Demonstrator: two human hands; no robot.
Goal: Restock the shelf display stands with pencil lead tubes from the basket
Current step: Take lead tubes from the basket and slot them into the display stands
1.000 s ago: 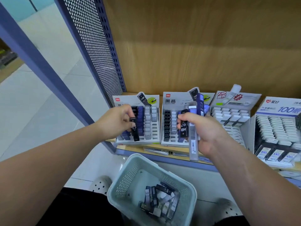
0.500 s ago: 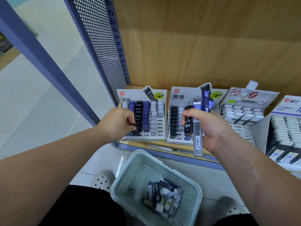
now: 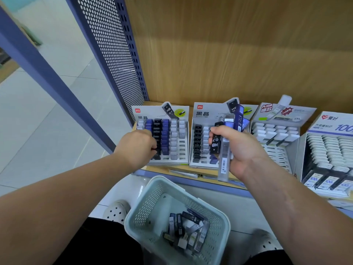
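Black tube point(image 3: 157, 152): pinched at the fingertips of the left hand point(image 3: 137, 148), low in the black column of the left display stand point(image 3: 183, 148), between two blue columns.
Left hand: fingers curled, closed round that one tube, knuckles towards the camera.
Bundle of tubes point(image 3: 223, 155): gripped in the right hand point(image 3: 242, 148); a black one marked HB 0.7 nearest the thumb, a long clear one with a barcode label hanging below the palm, blue ones sticking up above the fingers.
Right hand: fist closed round the bundle, held up in front of the middle display stand point(image 3: 204, 113), well apart from the left hand.
Middle display stand: just beyond the right hand, touching the left display stand; black caps in its left column, partly hidden by the fist.
Basket point(image 3: 141, 209): pale green, perforated, below and between the two hands, close to the body.
Loose tubes point(image 3: 188, 226): piled in the basket's lower right corner, black, blue and clear, criss-crossed.
Shelf point(image 3: 172, 169): wooden, under both stands, blue front edge just below the wrists.
White-capped stand point(image 3: 298, 111): to the right of the right hand, partly filled.
Far-right stand point(image 3: 332, 127): beyond that, full rows of white caps.
Perforated panel point(image 3: 114, 54): above and beyond the left hand.
Shoes point(image 3: 116, 211): pale, holed, on either side of the basket on the tiled floor point(image 3: 47, 121).
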